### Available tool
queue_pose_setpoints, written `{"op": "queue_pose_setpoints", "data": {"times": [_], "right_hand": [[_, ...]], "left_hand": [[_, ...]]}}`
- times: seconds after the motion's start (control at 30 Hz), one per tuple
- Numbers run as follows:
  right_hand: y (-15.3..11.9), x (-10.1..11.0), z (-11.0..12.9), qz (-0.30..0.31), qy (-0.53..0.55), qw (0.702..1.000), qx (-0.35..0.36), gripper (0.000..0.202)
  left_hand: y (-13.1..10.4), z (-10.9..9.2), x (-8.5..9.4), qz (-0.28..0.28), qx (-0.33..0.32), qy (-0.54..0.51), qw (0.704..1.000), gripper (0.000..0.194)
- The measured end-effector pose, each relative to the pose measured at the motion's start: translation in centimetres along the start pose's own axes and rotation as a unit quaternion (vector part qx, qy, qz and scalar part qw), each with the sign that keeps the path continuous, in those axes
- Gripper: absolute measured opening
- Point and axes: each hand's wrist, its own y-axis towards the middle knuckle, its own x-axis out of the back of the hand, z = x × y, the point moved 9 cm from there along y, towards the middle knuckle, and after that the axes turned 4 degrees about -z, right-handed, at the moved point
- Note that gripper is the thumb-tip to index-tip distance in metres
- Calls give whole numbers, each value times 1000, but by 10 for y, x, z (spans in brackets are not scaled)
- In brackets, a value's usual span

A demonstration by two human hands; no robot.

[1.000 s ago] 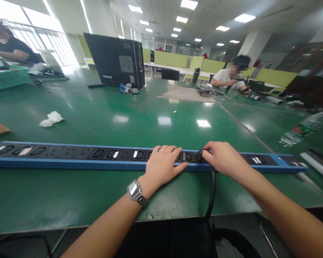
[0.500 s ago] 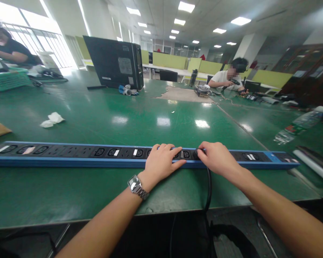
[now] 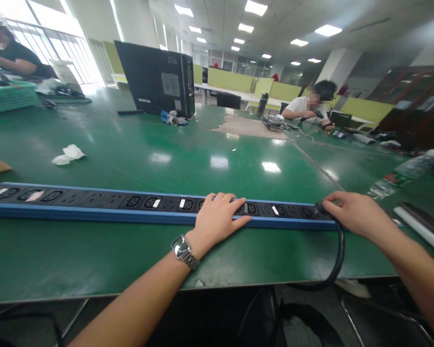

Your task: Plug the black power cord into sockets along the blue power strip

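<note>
A long blue and black power strip [image 3: 94, 215] lies across the green table, its row of sockets facing up. My left hand [image 3: 219, 212], with a metal-band watch on the wrist, grips the middle of it, fingers over the far side and thumb near the front edge. Toward the strip's right end, my right hand [image 3: 350, 210] pinches a black power plug [image 3: 321, 208]. The plug is at the sockets just right of a bare outlet; whether it is seated I cannot tell. Its thick black cable [image 3: 340, 250] loops down over the table's front edge.
A black computer case [image 3: 155, 79] stands at the back with gloves [image 3: 173, 118] beside it. Crumpled tissue [image 3: 69, 154] lies at left, a plastic bottle [image 3: 401, 173] at right. Two people sit across the table; a green basket [image 3: 12, 98] is by the left one.
My right hand has moved right along the strip with the plug, leaving the sockets beside my left hand uncovered. The cable has swung right with it. My left hand has stayed in place.
</note>
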Motion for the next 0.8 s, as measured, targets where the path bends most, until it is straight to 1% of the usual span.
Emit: {"op": "queue_pose_setpoints", "data": {"times": [0.1, 0.2, 0.33, 0.5, 0.6, 0.67, 0.7, 0.73, 0.77, 0.8], "right_hand": [[4, -14, -19, 8, 5, 1000, 3, 31], [6, -15, -26, 4, 41, 999, 34, 30], [4, -11, -25, -14, 53, 996, 72, 25], [-1, -17, -11, -27, 43, 993, 106, 18], [-2, -17, -9, -22, 63, 993, 102, 19], [-4, -13, -9, -22, 61, 994, 84, 21], [-6, -7, -8, -38, 55, 995, 68, 22], [-9, 3, -6, -71, 44, 995, 49, 22], [-13, 15, 0, -115, 33, 992, 34, 23], [-20, 26, 12, -156, 31, 987, 30, 24]], "left_hand": [[0, 0, 0, 0, 1, 1, 1000, 48], [-1, 0, 1, 2, 0, 0, 1000, 48], [-1, 0, 1, 0, -3, -3, 1000, 47], [-1, 0, 0, -1, -4, -6, 1000, 48], [-2, 0, 1, -8, -2, -10, 1000, 47], [-2, 1, 3, -17, 2, -16, 1000, 48], [-2, 1, 4, -22, 1, -19, 1000, 49], [-3, 0, 5, -28, -1, -23, 999, 49], [-3, -1, 6, -35, -2, -28, 999, 51], [-2, -3, 8, -42, -2, -35, 998, 53]]}}
